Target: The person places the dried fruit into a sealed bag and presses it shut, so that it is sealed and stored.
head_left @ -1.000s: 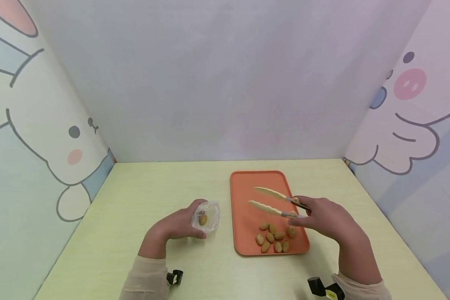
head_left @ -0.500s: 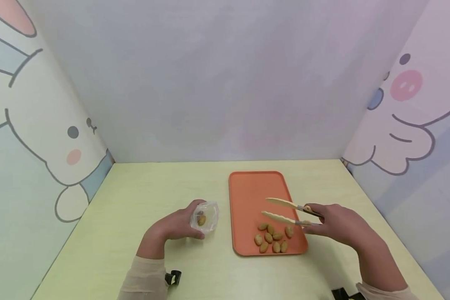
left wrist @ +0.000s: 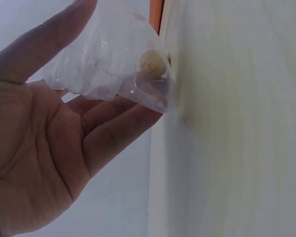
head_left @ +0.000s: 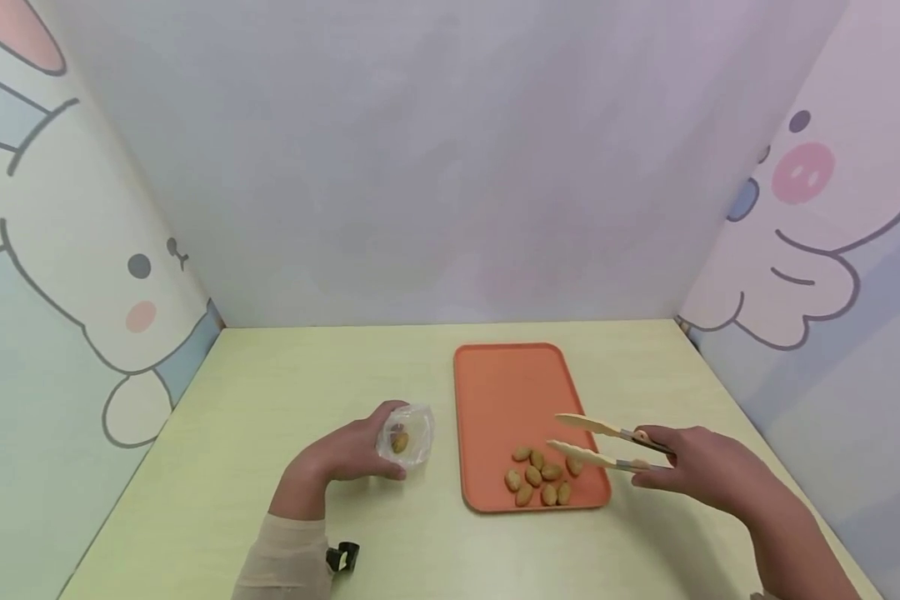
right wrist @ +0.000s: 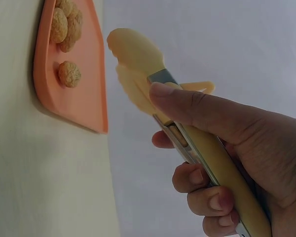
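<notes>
My left hand [head_left: 348, 452] holds a clear plastic bag [head_left: 418, 432] upright on the table, thumb and fingers around its side. Through the plastic in the left wrist view, a brown nut [left wrist: 152, 63] shows at the bottom. My right hand [head_left: 708, 468] grips tongs [head_left: 587, 423] with cream tips and metal arms. Their tips are spread apart, with nothing between them, over the right side of an orange tray [head_left: 506, 387]. Several wrinkled brown nuts [head_left: 533, 476], walnut-like, lie in the tray's near end. In the right wrist view, the thumb presses along the tongs' handle [right wrist: 207, 148].
The pale wooden table [head_left: 330, 367] ends at a plain grey wall [head_left: 450, 167] at the back. Side walls carry a cartoon rabbit [head_left: 105, 250] on the left and a pig [head_left: 802, 175] on the right. The tray's raised rim runs between the two hands.
My right hand has moved right and toward me with the tongs, from above the tray's middle to its right edge. My left hand stays with the bag. The nuts remain in place.
</notes>
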`<state>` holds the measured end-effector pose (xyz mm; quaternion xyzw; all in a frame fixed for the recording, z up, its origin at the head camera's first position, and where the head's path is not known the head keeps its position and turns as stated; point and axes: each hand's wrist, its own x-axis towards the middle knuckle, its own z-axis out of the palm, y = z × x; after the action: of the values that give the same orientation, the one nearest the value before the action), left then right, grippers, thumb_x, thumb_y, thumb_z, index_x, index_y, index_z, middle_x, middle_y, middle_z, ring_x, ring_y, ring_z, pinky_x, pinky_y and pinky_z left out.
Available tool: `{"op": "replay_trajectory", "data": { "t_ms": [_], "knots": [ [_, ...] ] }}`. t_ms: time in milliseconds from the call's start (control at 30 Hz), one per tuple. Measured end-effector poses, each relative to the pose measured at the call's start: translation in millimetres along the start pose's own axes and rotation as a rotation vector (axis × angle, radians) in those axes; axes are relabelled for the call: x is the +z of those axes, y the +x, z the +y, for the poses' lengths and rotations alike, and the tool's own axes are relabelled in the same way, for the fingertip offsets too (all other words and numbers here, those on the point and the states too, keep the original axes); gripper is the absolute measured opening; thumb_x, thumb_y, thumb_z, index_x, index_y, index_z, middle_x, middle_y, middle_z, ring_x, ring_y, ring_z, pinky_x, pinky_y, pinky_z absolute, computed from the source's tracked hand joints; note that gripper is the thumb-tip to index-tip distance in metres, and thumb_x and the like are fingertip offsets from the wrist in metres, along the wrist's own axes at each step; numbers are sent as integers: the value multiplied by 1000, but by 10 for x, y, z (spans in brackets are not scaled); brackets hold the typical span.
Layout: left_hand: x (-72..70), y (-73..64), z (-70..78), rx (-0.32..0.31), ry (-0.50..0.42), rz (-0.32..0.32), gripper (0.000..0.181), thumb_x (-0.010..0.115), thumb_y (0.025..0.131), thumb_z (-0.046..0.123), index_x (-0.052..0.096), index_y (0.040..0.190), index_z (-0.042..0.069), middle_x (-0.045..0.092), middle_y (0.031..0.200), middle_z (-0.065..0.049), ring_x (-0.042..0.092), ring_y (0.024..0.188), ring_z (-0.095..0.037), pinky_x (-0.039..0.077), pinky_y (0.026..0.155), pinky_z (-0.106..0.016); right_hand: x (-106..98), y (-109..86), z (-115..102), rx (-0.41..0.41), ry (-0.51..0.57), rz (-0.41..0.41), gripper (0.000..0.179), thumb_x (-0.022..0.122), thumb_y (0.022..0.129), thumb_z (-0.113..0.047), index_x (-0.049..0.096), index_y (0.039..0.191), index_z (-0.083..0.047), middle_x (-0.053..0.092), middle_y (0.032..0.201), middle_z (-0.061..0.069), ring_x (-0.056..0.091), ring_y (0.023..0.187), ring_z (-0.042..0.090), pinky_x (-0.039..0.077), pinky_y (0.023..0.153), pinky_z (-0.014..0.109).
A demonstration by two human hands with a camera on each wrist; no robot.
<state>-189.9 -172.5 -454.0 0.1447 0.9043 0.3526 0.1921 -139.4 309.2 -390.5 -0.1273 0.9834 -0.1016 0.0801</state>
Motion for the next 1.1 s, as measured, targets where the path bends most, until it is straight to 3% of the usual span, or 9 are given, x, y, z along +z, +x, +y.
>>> {"op": "replay_trajectory", "data": {
  "t_ms": [533, 933, 1100],
  "knots": [
    [-15, 0, -5, 20, 2, 0, 96, 88, 70, 35, 29, 147, 30, 56, 110, -7, 51, 92, -20, 42, 78, -41, 142, -262, 234, 53, -29, -36, 62, 72, 75, -64, 64, 122, -24, 47, 66, -9, 38, 55, 6, 33, 52, 30],
    [-15, 12, -23, 22, 2, 3, 95, 87, 71, 34, 29, 147, 30, 55, 107, -5, 51, 91, -20, 42, 78, -40, 235, -278, 205, 84, -39, -75, 63, 72, 75, -64, 64, 121, -22, 51, 68, -10, 42, 59, 10, 35, 53, 34],
    [-12, 0, -8, 23, 7, 2, 95, 87, 71, 34, 30, 146, 30, 54, 106, -4, 51, 91, -20, 42, 77, -40, 244, -261, 192, 93, -62, -69, 62, 72, 73, -65, 65, 119, -22, 63, 80, -8, 47, 64, 12, 38, 54, 36]
  ]
}}
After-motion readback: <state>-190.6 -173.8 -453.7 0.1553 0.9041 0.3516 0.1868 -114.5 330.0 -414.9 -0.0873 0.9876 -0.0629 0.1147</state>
